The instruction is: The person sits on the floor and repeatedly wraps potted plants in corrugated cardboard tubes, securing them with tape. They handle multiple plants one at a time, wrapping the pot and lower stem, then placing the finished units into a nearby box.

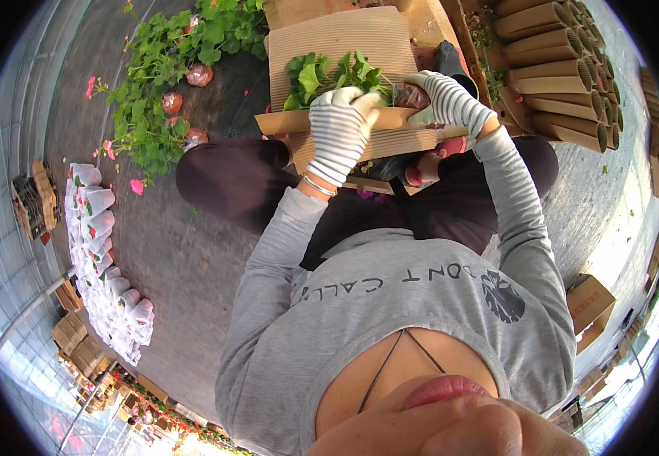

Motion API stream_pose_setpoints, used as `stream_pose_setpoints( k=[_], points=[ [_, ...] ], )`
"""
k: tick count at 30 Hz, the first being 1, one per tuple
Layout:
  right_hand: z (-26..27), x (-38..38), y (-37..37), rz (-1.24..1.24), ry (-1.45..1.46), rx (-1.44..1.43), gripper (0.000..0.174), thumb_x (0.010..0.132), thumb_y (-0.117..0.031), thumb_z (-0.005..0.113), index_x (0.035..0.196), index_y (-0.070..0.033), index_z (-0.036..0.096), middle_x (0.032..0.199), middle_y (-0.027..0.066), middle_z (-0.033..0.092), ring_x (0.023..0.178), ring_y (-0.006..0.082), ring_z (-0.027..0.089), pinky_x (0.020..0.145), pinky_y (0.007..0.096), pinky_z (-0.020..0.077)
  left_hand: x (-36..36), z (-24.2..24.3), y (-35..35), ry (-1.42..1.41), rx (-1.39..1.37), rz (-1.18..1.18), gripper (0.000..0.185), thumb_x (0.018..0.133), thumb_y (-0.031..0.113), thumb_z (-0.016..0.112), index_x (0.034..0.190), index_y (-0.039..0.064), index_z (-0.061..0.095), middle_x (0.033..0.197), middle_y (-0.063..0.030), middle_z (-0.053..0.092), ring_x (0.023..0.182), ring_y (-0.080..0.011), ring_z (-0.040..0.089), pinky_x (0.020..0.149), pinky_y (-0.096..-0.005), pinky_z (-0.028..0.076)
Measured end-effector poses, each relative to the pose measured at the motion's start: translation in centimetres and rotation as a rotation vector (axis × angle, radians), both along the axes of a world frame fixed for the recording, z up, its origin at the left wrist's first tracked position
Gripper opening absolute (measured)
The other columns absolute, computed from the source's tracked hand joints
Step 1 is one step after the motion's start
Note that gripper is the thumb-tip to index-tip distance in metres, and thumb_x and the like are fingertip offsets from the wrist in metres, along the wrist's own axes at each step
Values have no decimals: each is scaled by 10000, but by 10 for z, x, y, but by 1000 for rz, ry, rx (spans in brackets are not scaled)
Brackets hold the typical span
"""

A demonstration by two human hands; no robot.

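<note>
A leafy green potted plant point(335, 80), its pot point(411, 96) wrapped in clear film, lies sideways on a stack of corrugated cardboard sheets point(338, 40). The near edge of the top sheet point(389, 118) is curled up beside the plant. My left hand point(341, 128), in a striped knit glove, grips that raised edge near the leaves. In a matching glove, my right hand point(443, 102) is at the pot end, with its fingers around the pot and the sheet's edge. The undersides of both hands are hidden.
Potted geraniums point(158, 97) with wrapped pots lie on the floor at the left. Many rolled cardboard sleeves point(557, 74) are stacked at the upper right, next to a dark pot point(452, 62). White-wrapped plants point(101, 245) stand in rows farther left. A cardboard box point(590, 305) is at the right.
</note>
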State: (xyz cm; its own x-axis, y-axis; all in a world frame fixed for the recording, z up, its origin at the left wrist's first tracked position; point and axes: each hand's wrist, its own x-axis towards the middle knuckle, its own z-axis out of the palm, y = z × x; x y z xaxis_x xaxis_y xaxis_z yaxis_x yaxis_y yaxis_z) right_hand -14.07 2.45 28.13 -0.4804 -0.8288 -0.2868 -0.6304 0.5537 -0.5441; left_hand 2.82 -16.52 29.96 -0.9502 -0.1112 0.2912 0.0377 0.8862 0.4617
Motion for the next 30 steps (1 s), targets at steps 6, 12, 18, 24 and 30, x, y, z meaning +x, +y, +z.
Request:
stream_pose_setpoints(
  k=[6,12,18,24,30],
  points=[
    [-17,-38,-20,135,-316,-30,580,715,-340,894,1133,9,695,995,141,748,923,247,695,838,350,545,-46,-2,32,-87,-241,-238,1173,562,349,930,1534,43,349,1349,-122,554,1259,-292,518,1110,-456,374],
    [1,-19,12,-383,-483,-372,465,871,-172,770,1268,25,632,1103,91,721,1009,159,665,887,297,526,-66,-32,21,-315,-258,-229,1127,571,331,937,1499,30,373,1286,-135,616,1160,-297,609,1046,-414,429],
    [-50,13,58,-392,351,512,324,811,-188,727,1115,-79,696,1124,128,722,1116,283,646,993,432,468,-69,-36,19,-283,-192,-248,1013,575,311,913,1436,30,460,1221,-145,654,1099,-305,640,1001,-425,461],
    [-16,-2,62,-654,203,220,449,778,-465,833,950,-66,717,949,90,743,899,253,686,878,403,507,-70,-35,18,-284,-209,-241,976,589,313,902,1419,25,476,1194,-140,658,1095,-305,640,981,-432,470],
    [68,52,76,-804,-606,-1189,310,965,-270,689,971,40,687,847,91,721,756,166,688,727,299,561,-69,-36,19,-244,-215,-234,874,592,322,907,1332,48,530,1131,-142,675,1044,-310,660,929,-426,496]
  ],
)
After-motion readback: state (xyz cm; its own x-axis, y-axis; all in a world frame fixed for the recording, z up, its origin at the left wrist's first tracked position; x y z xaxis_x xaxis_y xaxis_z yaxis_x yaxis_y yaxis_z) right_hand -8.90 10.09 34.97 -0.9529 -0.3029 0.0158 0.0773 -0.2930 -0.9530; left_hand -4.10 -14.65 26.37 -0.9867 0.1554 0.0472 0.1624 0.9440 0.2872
